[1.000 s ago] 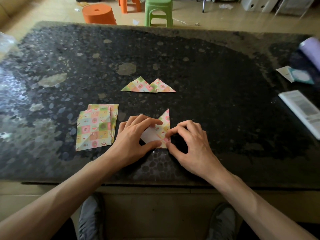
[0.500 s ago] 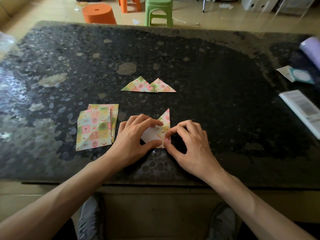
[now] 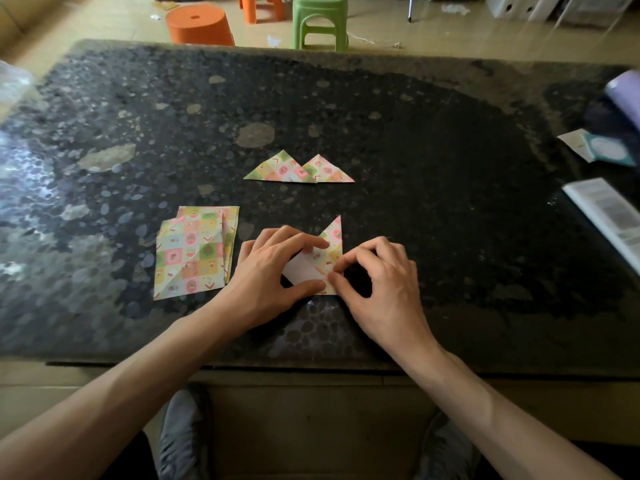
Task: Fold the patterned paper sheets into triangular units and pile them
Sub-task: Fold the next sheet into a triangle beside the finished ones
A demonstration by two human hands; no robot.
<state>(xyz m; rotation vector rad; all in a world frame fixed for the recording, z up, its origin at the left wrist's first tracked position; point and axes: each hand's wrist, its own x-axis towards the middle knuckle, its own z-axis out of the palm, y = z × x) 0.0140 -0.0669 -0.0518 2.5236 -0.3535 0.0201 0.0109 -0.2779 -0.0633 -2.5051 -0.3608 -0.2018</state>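
Sheet in work (image 3: 333, 239) lies flat on the tabletop (image 3: 433, 161), close to the front edge and about midway along it. It is partly folded: one patterned point stands up toward the far edge, and a white underside flap shows between the hands. Left hand (image 3: 273, 271) has its fingers curled over the sheet's left part, with forefinger and thumb bracketing the white flap and gripping it down. Right hand (image 3: 379, 282) is also curled, thumb and forefinger tips pinching the sheet's lower right edge at the crease. Flat sheets (image 3: 190, 252), a small fanned stack, sit just left of the left hand near the front edge; hand and stack are close, contact cannot be told. Two finished triangles (image 3: 277, 169) lie toward the tabletop centre, side by side, adjoining corners overlapping, well apart from the hands. At the right edge: a printed booklet (image 3: 602, 216), a teal card (image 3: 606, 150) and a purple roll (image 3: 627, 95).
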